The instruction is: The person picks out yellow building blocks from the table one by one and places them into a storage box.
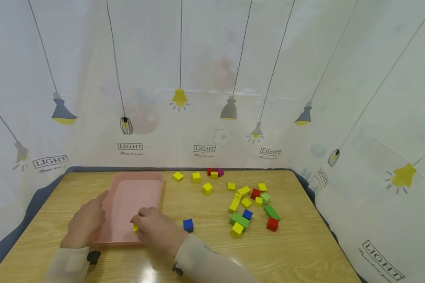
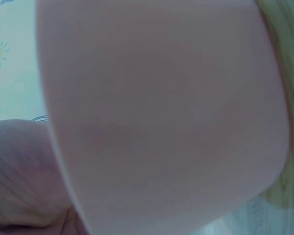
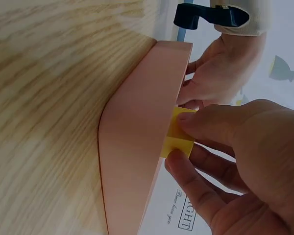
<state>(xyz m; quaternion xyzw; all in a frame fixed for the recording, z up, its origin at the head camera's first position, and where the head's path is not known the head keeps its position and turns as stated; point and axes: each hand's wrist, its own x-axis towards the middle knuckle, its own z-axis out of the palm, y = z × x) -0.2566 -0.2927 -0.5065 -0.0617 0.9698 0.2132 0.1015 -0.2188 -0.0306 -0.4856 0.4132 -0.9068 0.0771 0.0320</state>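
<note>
A shallow pink tray (image 1: 136, 188) lies on the left part of the wooden table. My right hand (image 1: 159, 230) pinches a yellow block (image 3: 176, 139) between thumb and fingertips, low over the tray's near right part. In the right wrist view the block shows just above the tray's wall; whether it touches the tray bottom is hidden. My left hand (image 1: 86, 222) rests at the tray's left rim, its index finger lying forward along the edge. The left wrist view is mostly filled by the tray's outer wall (image 2: 161, 107), with part of the left hand (image 2: 24, 176) behind the rim.
A blue cube (image 1: 188, 225) sits right of the right hand. Farther right lie several yellow, green, red and blue blocks, among them a red cube (image 1: 272, 224) and a green block (image 1: 272, 212). Yellow cubes (image 1: 196, 177) stand near the back edge. A printed curtain (image 1: 198, 129) surrounds the table.
</note>
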